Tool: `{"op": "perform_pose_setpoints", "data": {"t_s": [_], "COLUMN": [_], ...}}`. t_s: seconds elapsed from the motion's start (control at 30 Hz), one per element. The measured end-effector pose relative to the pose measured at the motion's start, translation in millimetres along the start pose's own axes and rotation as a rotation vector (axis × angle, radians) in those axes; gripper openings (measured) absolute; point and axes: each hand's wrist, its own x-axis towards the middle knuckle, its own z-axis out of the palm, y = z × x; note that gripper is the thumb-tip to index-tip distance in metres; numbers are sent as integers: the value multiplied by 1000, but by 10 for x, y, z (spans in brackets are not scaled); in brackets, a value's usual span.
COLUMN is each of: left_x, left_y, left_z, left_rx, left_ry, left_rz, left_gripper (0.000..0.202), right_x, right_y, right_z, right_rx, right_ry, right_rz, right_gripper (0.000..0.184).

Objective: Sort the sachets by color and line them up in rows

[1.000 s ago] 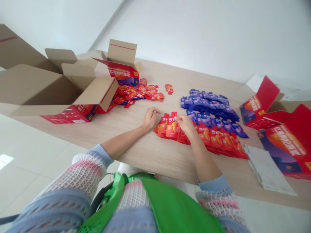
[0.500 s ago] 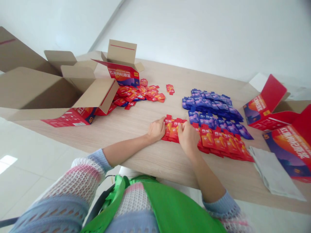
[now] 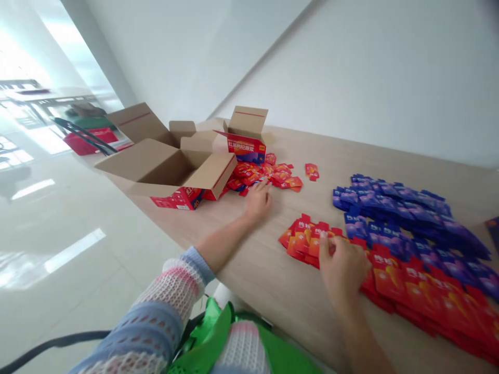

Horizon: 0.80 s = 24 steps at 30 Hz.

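Note:
My left hand (image 3: 258, 201) reaches to the near edge of a loose pile of red sachets (image 3: 280, 176). Its fingers are stretched forward and hold nothing that shows. Over a row of overlapping red sachets (image 3: 306, 236) rests my right hand (image 3: 345, 265), with its fingers curled in and the thumb side touching the row. What lies between those fingertips, if anything, is hidden. Right of that hand the row continues as a thick layer of red sachets (image 3: 421, 291). Behind it lie blue-purple sachets (image 3: 390, 202) in overlapping rows.
An open carton (image 3: 171, 200) stands at the left table edge. Another open red box (image 3: 246, 148) sits behind the loose pile. A single red sachet (image 3: 312, 171) lies apart. Part of a dark box (image 3: 493, 228) shows at the right edge. A wall runs behind the table.
My left hand has left the row of red sachets and moved left to the loose pile. My right hand stays at the row. The view has swung left.

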Motion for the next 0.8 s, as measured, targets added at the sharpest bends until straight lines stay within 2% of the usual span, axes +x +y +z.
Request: {"op": "perform_pose_setpoints", "data": {"t_s": [0.13, 0.23, 0.4, 0.5, 0.67, 0.8], "left_x": [336, 400, 379, 358, 296, 223], "left_y": [-613, -808, -698, -626, -509, -296], "left_z": [-293, -353, -264, -257, -341, -422], "left_rx": [186, 270, 443, 513, 559, 605], "left_ry": [24, -32, -27, -77, -181, -219], "left_rz": [-125, -210, -334, -392, -393, -428], "left_gripper": [40, 38, 47, 54, 32, 35], "right_x": [2, 48, 126, 149, 166, 155], "right_y": [197, 340, 501, 550, 586, 581], "right_z": [98, 170, 228, 236, 253, 243], "right_rx": [62, 123, 200, 189, 166, 133], "right_ry": [200, 291, 413, 447, 456, 447], "right_rz": [-86, -147, -234, -246, -244, -232], "right_gripper": [40, 39, 38, 36, 37, 38]}}
